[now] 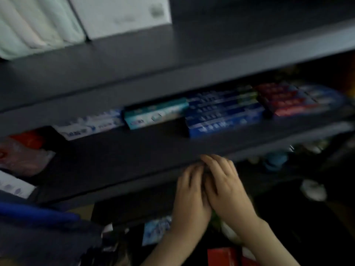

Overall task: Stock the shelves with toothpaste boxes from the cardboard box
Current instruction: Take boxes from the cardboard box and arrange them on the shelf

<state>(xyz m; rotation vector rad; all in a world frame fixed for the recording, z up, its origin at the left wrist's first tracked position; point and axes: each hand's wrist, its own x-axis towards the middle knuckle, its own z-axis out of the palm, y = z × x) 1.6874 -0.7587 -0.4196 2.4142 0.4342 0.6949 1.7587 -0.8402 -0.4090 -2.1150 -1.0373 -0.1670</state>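
On the middle shelf (134, 150) four stacks of toothpaste boxes are in place: white boxes (90, 126) on the left, then teal boxes (153, 116), tall blue boxes (224, 116) and red boxes (292, 100) on the right. Every one lies flat, its long axis running along the shelf, ends pointing left and right, the long printed side facing out. The stacks touch or nearly touch, and they sit well back from the front edge.

So a good share of the stocking looks done. A bare dark strip runs in front of the white and teal stacks, and both stand lower than the blue one, so I judge there is room for more.

Down at the shelf's front lip, the left hand (190, 196) and right hand (224, 185) are pressed side by side, fingers loosely bent toward the edge. Motion blur smears them. Something may be tucked between the palms, but I cannot tell whether either hand holds a box.

Below, a pale blue pack (155, 231) lies in the dark beside the left wrist, and something red (222, 256) shows at the bottom edge. I cannot pick out the cardboard box for certain. Above, white packs (123, 16) stand on the top shelf.
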